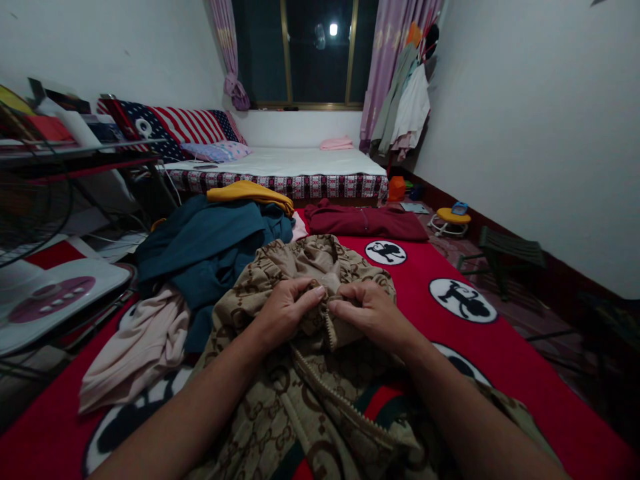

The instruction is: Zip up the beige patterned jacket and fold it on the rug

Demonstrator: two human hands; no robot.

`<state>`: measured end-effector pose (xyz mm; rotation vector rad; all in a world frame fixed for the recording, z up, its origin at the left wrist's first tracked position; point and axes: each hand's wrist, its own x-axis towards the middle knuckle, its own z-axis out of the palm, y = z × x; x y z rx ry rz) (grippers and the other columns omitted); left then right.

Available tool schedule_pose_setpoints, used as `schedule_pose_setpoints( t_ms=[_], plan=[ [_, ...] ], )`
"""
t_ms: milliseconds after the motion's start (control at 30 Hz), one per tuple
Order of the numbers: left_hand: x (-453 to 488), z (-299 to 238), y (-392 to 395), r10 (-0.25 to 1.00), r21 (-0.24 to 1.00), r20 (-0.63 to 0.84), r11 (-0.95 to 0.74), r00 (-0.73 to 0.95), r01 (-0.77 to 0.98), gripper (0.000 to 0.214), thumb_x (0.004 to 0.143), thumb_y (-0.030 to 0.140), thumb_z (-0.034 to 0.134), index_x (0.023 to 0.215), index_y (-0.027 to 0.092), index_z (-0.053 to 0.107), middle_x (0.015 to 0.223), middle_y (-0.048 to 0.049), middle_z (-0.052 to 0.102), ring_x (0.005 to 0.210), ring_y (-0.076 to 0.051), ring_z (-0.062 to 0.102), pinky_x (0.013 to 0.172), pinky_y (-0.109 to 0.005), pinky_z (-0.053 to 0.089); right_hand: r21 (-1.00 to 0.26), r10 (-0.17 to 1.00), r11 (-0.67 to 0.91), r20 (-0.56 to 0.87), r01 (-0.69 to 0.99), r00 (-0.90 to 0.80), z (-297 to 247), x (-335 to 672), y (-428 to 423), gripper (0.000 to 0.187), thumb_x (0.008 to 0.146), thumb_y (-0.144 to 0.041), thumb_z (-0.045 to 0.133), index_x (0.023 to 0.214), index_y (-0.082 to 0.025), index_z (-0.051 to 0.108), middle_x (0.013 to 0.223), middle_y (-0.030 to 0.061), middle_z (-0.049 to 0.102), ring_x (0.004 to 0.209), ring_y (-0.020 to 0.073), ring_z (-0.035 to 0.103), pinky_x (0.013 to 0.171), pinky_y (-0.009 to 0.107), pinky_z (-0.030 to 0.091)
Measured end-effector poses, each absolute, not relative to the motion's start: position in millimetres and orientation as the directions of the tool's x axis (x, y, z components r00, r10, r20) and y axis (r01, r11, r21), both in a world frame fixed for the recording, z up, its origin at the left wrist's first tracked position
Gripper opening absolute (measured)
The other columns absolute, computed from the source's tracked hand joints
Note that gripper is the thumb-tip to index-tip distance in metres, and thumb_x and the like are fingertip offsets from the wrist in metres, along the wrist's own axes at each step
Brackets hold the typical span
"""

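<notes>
A tan and brown patterned zip jacket [265,393] lies spread in front of me, its collar end away from me. My left hand [290,307] pinches the collar edge beside the top of the zipper [330,330]. On the other side of that zipper, my right hand [373,310] grips the opposite edge between thumb and fingers. The two thumbs are close together, with a small gap between them. Below, the zipper's toothed edges run apart down the front, past a green and red stripe [380,403].
The jacket rests on a red blanket [345,247] with black-and-white figures. Teal clothing [215,233], a yellow garment [253,195] and a pale pink garment [140,347] lie left. A folded maroon garment [365,221] is beyond. A cluttered shelf [75,150] stands left, stools [510,250] right.
</notes>
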<state>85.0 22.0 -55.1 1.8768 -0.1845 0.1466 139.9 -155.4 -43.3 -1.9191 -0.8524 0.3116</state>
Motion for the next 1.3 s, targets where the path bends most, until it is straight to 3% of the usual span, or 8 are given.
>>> schedule_pose_setpoints(
  t_ms=[200, 500, 767, 967, 1133, 1200, 1300],
  plan=[
    [88, -54, 22, -0.029, 0.935, 0.202, -0.291, 0.979, -0.201, 0.032, 0.088, 0.04, 0.051, 0.07, 0.014, 0.055, 0.066, 0.0024, 0.046, 0.064, -0.01, 0.042, 0.059, -0.021, 0.034, -0.868, 0.679, -0.257, 0.151, 0.425, 0.718, -42, 139, -154, 0.035, 0.08, -0.032, 0.054, 0.054, -0.019, 0.036, 0.052, -0.0062, 0.028, 0.049, 0.0064, 0.027, 0.045, 0.022, 0.018],
    [84, -53, 22, -0.101, 0.929, 0.185, -0.306, 0.978, -0.207, 0.034, 0.088, 0.043, 0.051, 0.071, 0.014, 0.055, 0.065, 0.0029, 0.043, 0.062, -0.01, 0.039, 0.058, -0.022, 0.032, -0.859, 0.667, -0.258, 0.174, 0.443, 0.725, -48, 143, -156, 0.038, 0.084, -0.036, 0.053, 0.055, -0.018, 0.037, 0.054, -0.0055, 0.029, 0.051, 0.007, 0.029, 0.047, 0.023, 0.017],
    [82, -48, 26, -0.206, 0.96, 0.083, -0.246, 0.975, -0.134, 0.033, 0.086, 0.044, 0.053, 0.07, 0.014, 0.053, 0.064, 0.0032, 0.043, 0.06, -0.01, 0.038, 0.057, -0.021, 0.032, -0.815, 0.568, -0.182, 0.369, 0.55, 0.736, -52, 142, -152, 0.036, 0.085, -0.033, 0.055, 0.054, -0.017, 0.044, 0.056, -0.0039, 0.037, 0.058, 0.0094, 0.038, 0.055, 0.024, 0.025],
    [79, -43, 24, -0.298, 0.93, 0.086, -0.319, 0.951, -0.184, 0.031, 0.09, 0.042, 0.049, 0.075, 0.015, 0.055, 0.068, 0.0019, 0.047, 0.065, -0.012, 0.043, 0.06, -0.021, 0.036, -0.963, 0.489, 0.031, 0.249, 0.268, 0.836, -60, 139, -149, 0.03, 0.079, -0.037, 0.061, 0.058, -0.015, 0.056, 0.058, -0.0017, 0.046, 0.057, 0.0106, 0.04, 0.054, 0.023, 0.03],
    [79, -40, 23, -0.331, 0.873, 0.128, -0.41, 0.935, -0.265, 0.028, 0.092, 0.038, 0.046, 0.084, 0.014, 0.059, 0.075, 0.0, 0.056, 0.071, -0.014, 0.05, 0.066, -0.022, 0.039, -0.984, 0.53, 0.178, 0.1, 0.005, 0.842, -65, 142, -148, 0.031, 0.073, -0.043, 0.067, 0.062, -0.015, 0.058, 0.061, -0.0008, 0.052, 0.055, 0.0107, 0.043, 0.052, 0.023, 0.032],
    [79, -38, 24, -0.34, 0.816, 0.166, -0.479, 0.926, -0.323, 0.027, 0.092, 0.034, 0.044, 0.085, 0.014, 0.061, 0.075, -0.0002, 0.056, 0.07, -0.014, 0.051, 0.066, -0.023, 0.038, -0.986, 0.544, 0.168, 0.111, 0.022, 0.832, -64, 145, -149, 0.032, 0.073, -0.044, 0.067, 0.062, -0.015, 0.058, 0.06, -0.0009, 0.051, 0.055, 0.0109, 0.044, 0.052, 0.023, 0.032],
    [79, -31, 23, -0.337, 0.685, 0.292, -0.58, 0.895, -0.441, 0.019, 0.088, 0.024, 0.046, 0.084, 0.014, 0.062, 0.075, -0.0015, 0.057, 0.071, -0.015, 0.053, 0.068, -0.025, 0.039, -0.979, 0.551, 0.109, 0.206, 0.175, 0.809, -58, 148, -152, 0.033, 0.076, -0.043, 0.065, 0.061, -0.015, 0.059, 0.059, -0.002, 0.048, 0.057, 0.0104, 0.042, 0.053, 0.022, 0.031]
  ],
)
